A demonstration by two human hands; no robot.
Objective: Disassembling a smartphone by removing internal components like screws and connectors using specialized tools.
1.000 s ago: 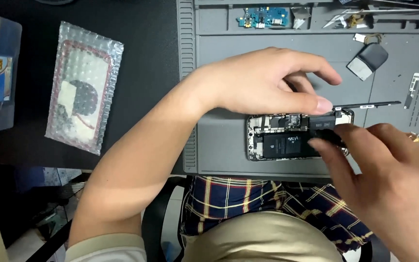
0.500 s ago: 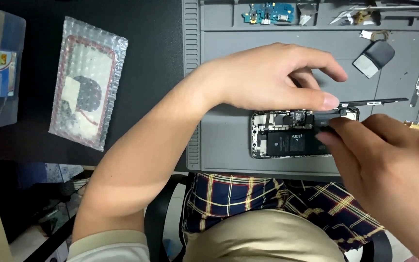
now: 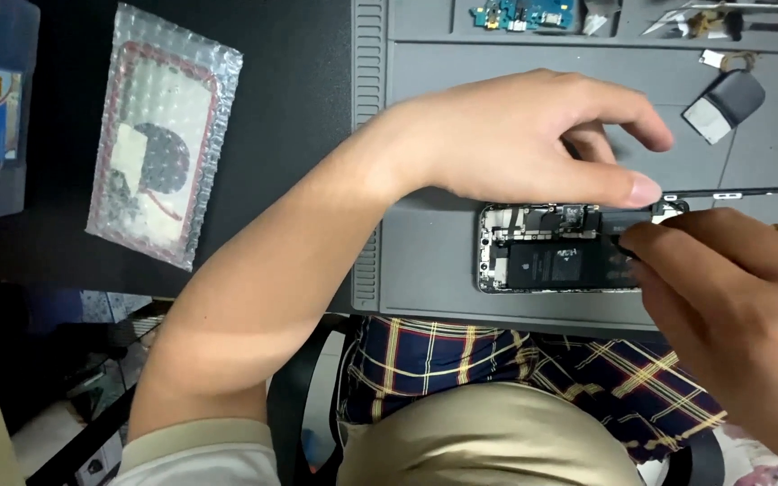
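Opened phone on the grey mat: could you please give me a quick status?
Left hand arched over the opened phone, thumb at its top edge. Right hand fingertips on its right end. Black strip lies beside.

My right hand hides the opened phone's far end and whatever my fingertips pinch there; the frame edge crops my wrist.

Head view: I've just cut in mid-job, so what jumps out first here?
The opened phone, its insides bare, lies on the grey mat near the front edge. The left hand arches over it with the thumb pressed at its top edge, while the right hand reaches in from the right, fingertips at the phone's right end. Far left on the dark desk lies a bubble-wrap pouch.
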